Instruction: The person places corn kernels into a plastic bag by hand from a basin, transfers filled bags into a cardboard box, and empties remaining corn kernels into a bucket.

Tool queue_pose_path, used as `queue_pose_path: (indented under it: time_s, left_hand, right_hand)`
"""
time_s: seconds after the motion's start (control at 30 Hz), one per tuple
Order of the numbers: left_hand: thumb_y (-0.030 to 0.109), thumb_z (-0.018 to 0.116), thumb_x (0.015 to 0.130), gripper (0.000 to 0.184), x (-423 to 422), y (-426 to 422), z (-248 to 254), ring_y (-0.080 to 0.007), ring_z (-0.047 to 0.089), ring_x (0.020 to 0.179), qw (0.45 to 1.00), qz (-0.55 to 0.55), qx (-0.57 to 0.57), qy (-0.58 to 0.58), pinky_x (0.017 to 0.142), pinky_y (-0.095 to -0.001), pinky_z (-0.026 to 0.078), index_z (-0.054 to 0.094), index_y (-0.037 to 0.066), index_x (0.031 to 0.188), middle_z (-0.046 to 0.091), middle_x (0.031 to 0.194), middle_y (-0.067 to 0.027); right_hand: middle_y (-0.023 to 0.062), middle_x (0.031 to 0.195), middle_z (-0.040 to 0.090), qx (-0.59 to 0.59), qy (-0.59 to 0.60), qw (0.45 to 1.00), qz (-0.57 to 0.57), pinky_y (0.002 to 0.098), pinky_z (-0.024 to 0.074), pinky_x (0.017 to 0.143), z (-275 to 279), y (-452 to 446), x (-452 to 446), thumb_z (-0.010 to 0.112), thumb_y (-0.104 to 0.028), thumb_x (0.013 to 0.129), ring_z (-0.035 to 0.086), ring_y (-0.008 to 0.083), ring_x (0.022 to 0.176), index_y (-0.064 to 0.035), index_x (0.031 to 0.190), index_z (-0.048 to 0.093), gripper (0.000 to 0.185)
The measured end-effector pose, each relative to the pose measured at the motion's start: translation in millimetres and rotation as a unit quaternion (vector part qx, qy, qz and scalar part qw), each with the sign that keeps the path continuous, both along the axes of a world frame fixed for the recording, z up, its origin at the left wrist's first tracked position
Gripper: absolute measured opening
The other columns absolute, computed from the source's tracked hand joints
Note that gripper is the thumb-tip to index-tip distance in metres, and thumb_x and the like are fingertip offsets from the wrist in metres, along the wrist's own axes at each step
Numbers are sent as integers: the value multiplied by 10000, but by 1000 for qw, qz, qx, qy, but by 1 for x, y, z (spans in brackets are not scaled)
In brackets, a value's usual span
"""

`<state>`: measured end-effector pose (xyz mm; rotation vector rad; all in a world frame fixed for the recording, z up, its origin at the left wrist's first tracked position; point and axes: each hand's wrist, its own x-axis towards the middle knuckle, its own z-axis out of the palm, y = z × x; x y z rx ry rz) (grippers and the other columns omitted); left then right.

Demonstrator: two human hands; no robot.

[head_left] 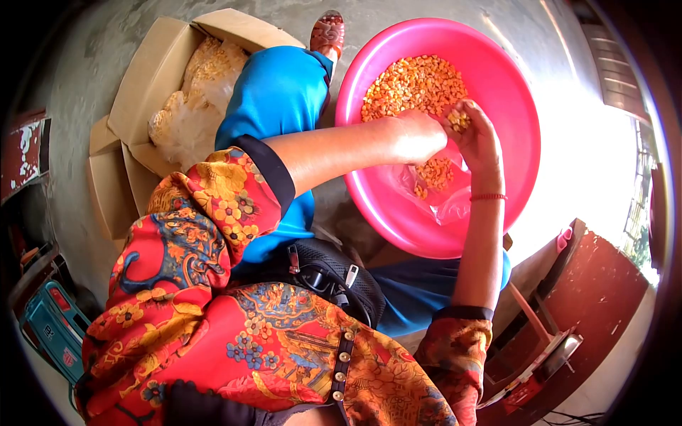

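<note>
A large pink basin (522, 135) holds a spread of orange-yellow corn kernels (408, 82). My left hand (420, 138) is closed over the basin, at the mouth of a clear plastic bag (455, 206) that lies inside it; its fingertips are turned away from view. Some kernels sit in the bag under that hand. My right hand (477, 138), with a red band at the wrist, is cupped beside the left one, its fingers curled around a small handful of corn kernels (459, 119).
On the left, an open cardboard box (153, 78) contains filled clear bags (188, 121). My blue-trousered leg (273, 92) lies between box and basin. A brown wooden piece of furniture (597, 298) stands at lower right, and a teal case (53, 330) at lower left.
</note>
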<state>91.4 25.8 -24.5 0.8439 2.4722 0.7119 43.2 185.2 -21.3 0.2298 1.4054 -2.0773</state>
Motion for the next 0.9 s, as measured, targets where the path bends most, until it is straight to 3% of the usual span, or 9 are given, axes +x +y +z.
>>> queue_pose_path:
  time_s: [0.23,0.3,0.37,0.43,0.47,0.5,0.57,0.63,0.9]
  left_hand:
    - [68,596,697,84,-5,-2,-9,-299,654,731,997,35,21,67,612,-417,516,652,14,728,645,731,-168]
    - [58,589,700,82,-6,0,-12,-306,652,733,996,46,28,69,610,-419,517,648,7,723,640,720,-175]
    - [48,581,706,81,-7,2,-13,-321,645,740,996,47,39,65,635,-422,517,638,10,749,631,724,-185]
    - [37,572,713,87,-7,3,-11,-337,637,747,996,50,51,61,660,-425,518,628,13,775,623,729,-194]
    - [43,567,722,95,-7,3,-10,-338,635,753,997,29,49,59,662,-425,512,627,15,790,624,738,-189]
    - [49,562,732,102,-6,3,-8,-338,633,758,997,9,46,58,664,-426,506,626,17,805,625,746,-184]
    - [55,561,727,107,0,3,-13,-341,630,753,997,-21,63,49,654,-425,499,627,19,803,625,752,-181]
    - [62,560,722,112,9,4,-14,-343,627,749,995,-51,81,39,644,-425,492,629,21,801,625,758,-177]
    - [60,607,645,149,16,11,-6,-331,628,707,988,-141,-33,-59,620,-406,495,662,19,778,637,747,-172]
  right_hand:
    - [75,865,600,95,-5,982,162,292,566,679,37,42,44,464,-153,921,624,174,759,-8,911,572,181]
    - [79,885,604,278,32,935,218,278,545,721,38,41,56,484,-159,915,619,163,802,-1,911,586,188]
    - [78,926,617,334,62,899,275,265,510,771,29,47,59,510,-156,903,608,141,858,-4,942,608,185]
    - [81,922,635,473,305,752,342,275,513,718,25,49,66,533,-158,878,618,141,846,-17,961,639,195]
    - [80,899,646,460,341,746,340,276,508,674,21,50,66,539,-148,869,623,129,822,-27,976,642,192]
    - [80,899,646,459,342,746,340,276,508,674,25,48,65,539,-148,869,623,129,822,-27,976,642,192]
    - [57,832,645,417,148,855,272,254,497,616,43,38,60,531,-147,874,622,123,743,-21,939,644,181]
    - [24,754,616,343,103,917,178,220,465,549,60,26,51,513,-144,885,582,88,638,-5,891,622,177]
    - [62,776,621,449,147,867,156,255,479,546,-16,-2,-8,555,-232,855,610,132,606,20,1003,574,293]
